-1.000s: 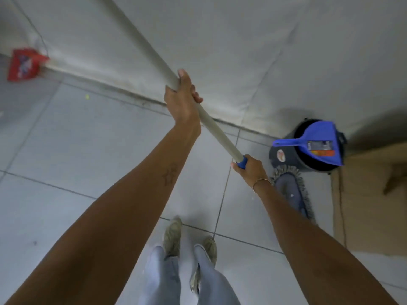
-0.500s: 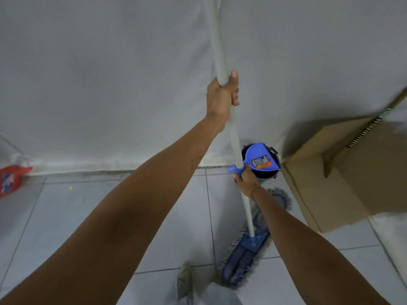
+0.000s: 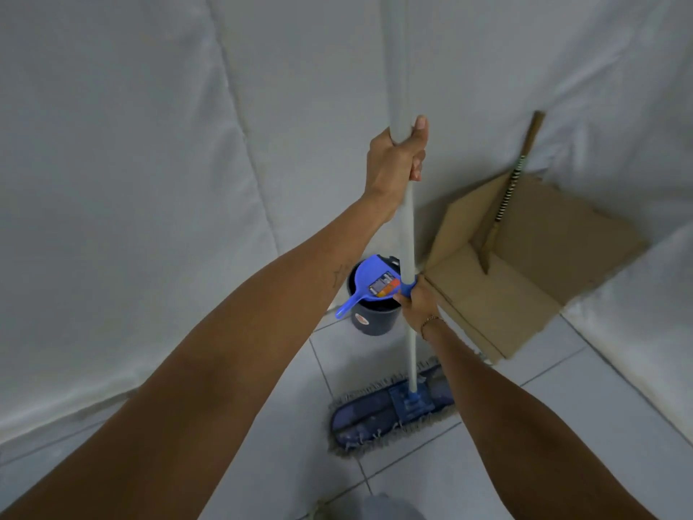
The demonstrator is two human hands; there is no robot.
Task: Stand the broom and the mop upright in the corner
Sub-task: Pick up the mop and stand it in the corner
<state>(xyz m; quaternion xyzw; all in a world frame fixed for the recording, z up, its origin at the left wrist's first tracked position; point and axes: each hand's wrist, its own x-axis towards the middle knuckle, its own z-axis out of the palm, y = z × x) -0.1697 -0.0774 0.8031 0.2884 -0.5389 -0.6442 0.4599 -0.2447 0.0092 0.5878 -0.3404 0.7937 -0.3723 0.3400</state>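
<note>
The mop stands nearly upright with its white handle (image 3: 409,234) running up out of the top of the view. Its flat blue fringed head (image 3: 390,410) lies on the tiled floor in front of me. My left hand (image 3: 395,163) grips the handle high up. My right hand (image 3: 418,302) grips it lower, at the blue collar. The broom's brown stick (image 3: 506,197), with a black-and-white striped section, leans against the wall in the corner at the right, its lower end behind the cardboard.
A dark bucket (image 3: 371,317) with a blue dustpan (image 3: 371,285) on top stands by the wall just behind the mop. A flattened cardboard box (image 3: 525,268) leans in the corner. White cloth covers the walls (image 3: 150,182).
The mop handle swung from a leftward slant to nearly vertical. The mop head turned to lie crosswise on the floor. My view turned right, bringing the corner, cardboard and broom stick in.
</note>
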